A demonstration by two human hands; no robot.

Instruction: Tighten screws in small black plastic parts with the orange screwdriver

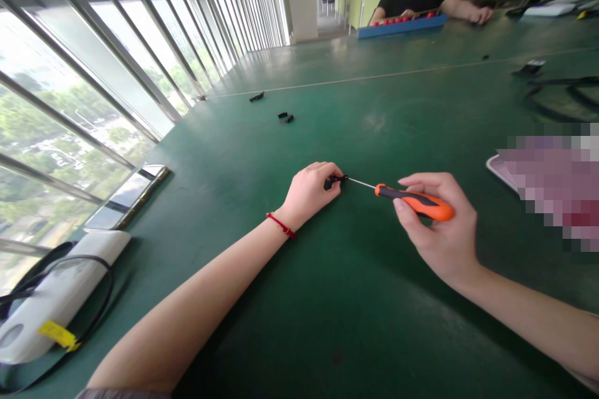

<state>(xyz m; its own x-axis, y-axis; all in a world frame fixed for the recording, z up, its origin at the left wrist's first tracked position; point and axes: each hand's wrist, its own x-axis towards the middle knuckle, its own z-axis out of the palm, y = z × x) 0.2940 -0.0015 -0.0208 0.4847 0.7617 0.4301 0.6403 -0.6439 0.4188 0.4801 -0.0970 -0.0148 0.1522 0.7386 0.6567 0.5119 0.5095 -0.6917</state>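
Green worktop (299,312) beneath left hand (309,192) pinching a presumably light, stiff black part (335,179), best edge-held, and right hand (452,246) gripping screwdriver (421,202)

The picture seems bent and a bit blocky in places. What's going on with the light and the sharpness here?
Head view: daylight floods through the railings, washing out the scene outside; a pale glare patch on the green table; soft shadow below the right hand; stretched edges, the white device included; pixel blocks mask the far person's face and an area at right.
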